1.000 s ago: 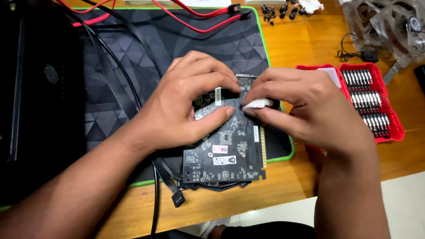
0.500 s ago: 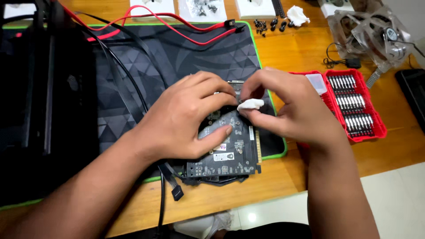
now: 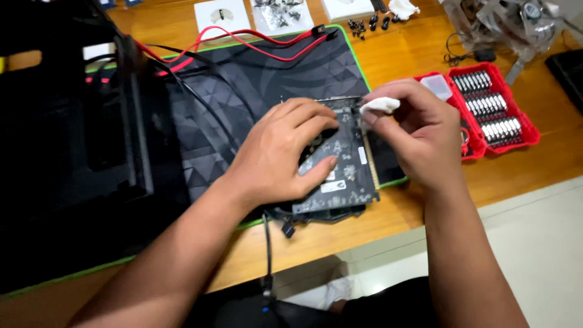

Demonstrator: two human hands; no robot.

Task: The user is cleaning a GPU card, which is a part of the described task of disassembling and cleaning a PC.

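Circuit board (image 3: 343, 173): our left hand (image 3: 276, 155) still presses it flat, open; our right hand (image 3: 419, 130) has lifted the white wipe (image 3: 379, 105), pinched, to its top edge.

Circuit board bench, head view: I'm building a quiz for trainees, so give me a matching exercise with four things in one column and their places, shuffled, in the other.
Things:
1. circuit board
2. white wad
3. red bit case
4. red cable

Places:
A. open on the wooden table, right of the mat
B. pinched in the right hand's fingertips
C. looped across the mat's far edge
D. under the left hand, on the mat's near right part

Pairs: 1-D, 2-B, 3-A, 4-C
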